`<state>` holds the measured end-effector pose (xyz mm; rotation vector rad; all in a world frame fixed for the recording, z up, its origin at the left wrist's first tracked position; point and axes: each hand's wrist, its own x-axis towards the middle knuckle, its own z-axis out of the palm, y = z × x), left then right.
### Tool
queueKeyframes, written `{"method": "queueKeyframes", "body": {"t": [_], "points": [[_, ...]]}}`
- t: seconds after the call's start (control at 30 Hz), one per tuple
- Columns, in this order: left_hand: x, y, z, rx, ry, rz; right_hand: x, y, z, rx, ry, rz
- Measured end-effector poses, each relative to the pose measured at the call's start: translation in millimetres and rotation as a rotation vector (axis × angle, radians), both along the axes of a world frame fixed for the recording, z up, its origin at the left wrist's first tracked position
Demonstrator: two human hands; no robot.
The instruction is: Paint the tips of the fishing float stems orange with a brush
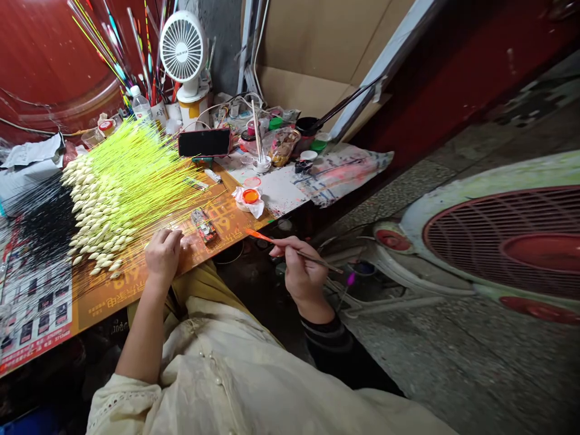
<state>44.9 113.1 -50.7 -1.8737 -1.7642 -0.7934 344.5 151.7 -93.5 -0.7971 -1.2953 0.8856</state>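
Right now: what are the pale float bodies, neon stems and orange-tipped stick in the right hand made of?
Pale float bodies: probably foam or balsa, matte and chalky-looking. Neon yellow stems: likely painted plastic or fibre, thin and straight, with a bright sheen. Orange-tipped stick in the right hand: dark shaft, maybe wood or fibre; the glossy orange end looks freshly painted, hard to confirm.

Those float stems are super thin and glossy neon yellow, probably plastic, with smooth, matt cream bodies at one end. Under them is a shiny printed paper poster. The slim stick has a wet-looking orange tip. The cream cloth sleeve looks soft and matt, the cardboard is plain matt brown, the concrete floor is rough, and the floor fan's red grille is smooth plastic.
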Motion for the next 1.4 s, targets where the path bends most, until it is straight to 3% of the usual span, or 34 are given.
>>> {"method": "queueKeyframes", "body": {"t": [0.87, 1.07, 1.27, 1.4], "points": [[-2, -2, -3.8, -0.066, -0.015, 0.019, -5, 2, 1.9, -0.002, -0.001, -0.001], [-4, -3, -1.8, -0.017, 0.001, 0.002, -4, 5, 2.3, -0.012, 0.030, -0.048], [-2, -18, 7.9, 0.038, -0.013, -0.049, -3, 9, -2.5, -0.147, 0.108, -0.081], [-1, -41, 6.8, 0.070, -0.030, -0.119, 1, 18, 4.6, -0.188, 0.170, -0.120]]}}
